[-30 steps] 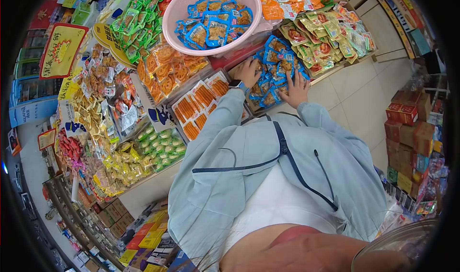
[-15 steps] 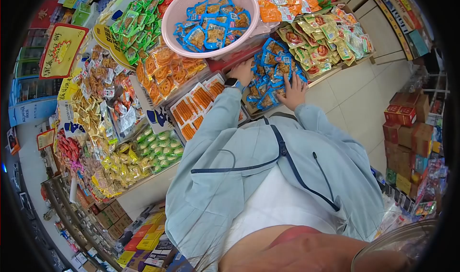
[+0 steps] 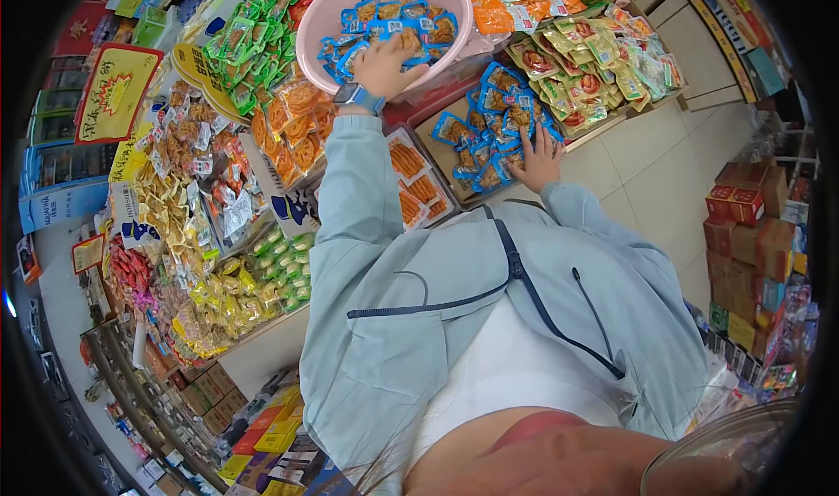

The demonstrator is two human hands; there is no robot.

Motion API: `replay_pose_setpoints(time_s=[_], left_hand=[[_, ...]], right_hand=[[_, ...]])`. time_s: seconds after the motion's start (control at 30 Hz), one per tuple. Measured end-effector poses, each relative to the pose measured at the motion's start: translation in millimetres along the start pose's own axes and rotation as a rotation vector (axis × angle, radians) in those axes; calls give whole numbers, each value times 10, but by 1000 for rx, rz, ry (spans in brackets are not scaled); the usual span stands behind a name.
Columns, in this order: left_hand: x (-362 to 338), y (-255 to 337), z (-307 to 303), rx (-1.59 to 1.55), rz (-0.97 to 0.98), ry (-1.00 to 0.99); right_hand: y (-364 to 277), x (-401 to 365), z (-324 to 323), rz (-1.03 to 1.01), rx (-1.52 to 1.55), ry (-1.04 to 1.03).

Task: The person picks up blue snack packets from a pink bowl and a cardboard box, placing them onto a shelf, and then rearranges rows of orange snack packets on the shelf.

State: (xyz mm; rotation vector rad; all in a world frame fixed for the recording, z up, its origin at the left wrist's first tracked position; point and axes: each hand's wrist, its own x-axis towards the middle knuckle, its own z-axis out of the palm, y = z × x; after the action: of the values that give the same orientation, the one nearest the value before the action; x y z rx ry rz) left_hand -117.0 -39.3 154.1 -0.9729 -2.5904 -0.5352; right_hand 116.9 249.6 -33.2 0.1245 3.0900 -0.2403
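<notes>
My left hand (image 3: 384,66), with a watch on its wrist, reaches over the near rim of a pink plastic basket (image 3: 308,24). Its fingers are stretched out over the blue snack packets (image 3: 437,31) inside, and some fingertips are hard to make out among them. Lower right, a shallow cardboard box (image 3: 437,157) holds a pile of the same blue packets (image 3: 502,111). On the right side of that pile rests my right hand (image 3: 537,159), fingers spread and touching the packets.
Orange-brown snack packs (image 3: 411,181) lie left of the box, green-and-yellow packets (image 3: 577,76) to its right. Beyond the basket are green packets (image 3: 253,37) and orange packets (image 3: 516,2). Stacked cartons (image 3: 738,234) stand across the tiled floor (image 3: 612,177).
My left hand has moved from the cardboard box up and left into the pink basket. Bare cardboard shows at the box's left side. My right hand stays on the pile.
</notes>
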Motion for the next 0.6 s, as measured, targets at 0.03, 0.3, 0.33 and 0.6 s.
replay_pose_setpoints(time_s=[0.03,0.3,0.33,0.6], left_hand=[[-36,-50,58,87,44,-4],[-162,701,130,-161,117,193],[-293,903,239,-219,132,127],[-1530,1136,1535,-155,-135,-316]], right_hand=[[9,9,-2,0,-1,1],[-10,-3,9,7,11,13],[-15,11,22,3,14,20],[-15,5,-53,7,-7,-50]])
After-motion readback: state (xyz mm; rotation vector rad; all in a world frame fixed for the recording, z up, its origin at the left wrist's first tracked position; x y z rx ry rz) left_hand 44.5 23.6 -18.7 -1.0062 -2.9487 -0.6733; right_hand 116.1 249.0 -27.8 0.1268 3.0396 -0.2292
